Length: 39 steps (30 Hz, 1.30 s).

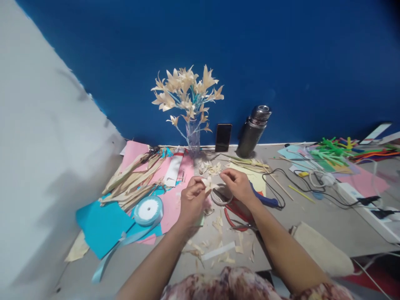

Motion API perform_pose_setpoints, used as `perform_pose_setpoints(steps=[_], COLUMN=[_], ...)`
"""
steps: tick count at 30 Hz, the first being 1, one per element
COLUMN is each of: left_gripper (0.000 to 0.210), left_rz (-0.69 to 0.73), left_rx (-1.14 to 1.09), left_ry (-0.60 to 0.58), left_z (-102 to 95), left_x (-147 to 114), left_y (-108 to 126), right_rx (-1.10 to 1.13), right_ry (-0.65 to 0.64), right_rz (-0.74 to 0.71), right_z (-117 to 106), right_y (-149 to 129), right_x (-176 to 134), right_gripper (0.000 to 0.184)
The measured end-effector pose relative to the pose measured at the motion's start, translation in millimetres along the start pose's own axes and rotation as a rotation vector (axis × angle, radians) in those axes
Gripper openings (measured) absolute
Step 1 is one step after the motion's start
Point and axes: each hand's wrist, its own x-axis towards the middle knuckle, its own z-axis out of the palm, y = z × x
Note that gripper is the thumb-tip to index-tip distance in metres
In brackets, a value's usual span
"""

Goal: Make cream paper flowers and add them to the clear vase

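My left hand (193, 199) is closed around a small cream husk flower (208, 183), its petals showing above the fingertips. Just to the right, my right hand (239, 185) has thumb and forefinger pinched together; whatever they hold is too small to make out. Under the hands lie a roll of tape (221, 196) and red-handled scissors (236, 221). A blue-handled tool (264, 197) is partly hidden by my right wrist. Loose cream petals (211, 168) lie beyond the hands, and cut husk scraps (218, 225) are scattered nearer to me.
Against the blue wall stand a clear vase (193, 135) of husk flowers, a phone (223, 137) and a flask (253, 132). Dried husks (134, 179) and a ribbon spool (148, 211) lie left. Pipe cleaners (334, 150), a power strip (359, 204) and cables lie right.
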Motion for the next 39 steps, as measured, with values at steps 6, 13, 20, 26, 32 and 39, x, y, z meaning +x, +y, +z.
perform_pose_setpoints(steps=[6, 13, 20, 26, 32, 39], left_gripper=[0.019, 0.023, 0.019, 0.016, 0.014, 0.014], left_rz=[0.105, 0.022, -0.011, 0.124, 0.309, 0.441], left_rx=[0.035, -0.070, 0.028, 0.299, 0.469, 0.686], left_ry=[-0.056, -0.160, 0.039, -0.010, -0.179, -0.317], left_z=[-2.8, -2.8, -0.8, 2.7, 8.2, 7.6], left_x=[-3, -2, 0, -4, -14, -20], left_y=[3, -4, -8, -16, -18, -20], right_rx=[0.370, 0.514, 0.166, 0.171, 0.280, 0.319], right_ry=[-0.307, -0.346, 0.318, 0.574, 0.559, 0.570], right_rz=[-0.071, -0.110, -0.270, -0.267, -0.105, -0.093], right_z=[5, 13, -5, -25, -20, -22], right_y=[-9, -13, -10, 2, 14, 18], right_x=[-8, -13, -1, 14, 23, 26], right_gripper=[0.015, 0.013, 0.012, 0.016, 0.027, 0.028])
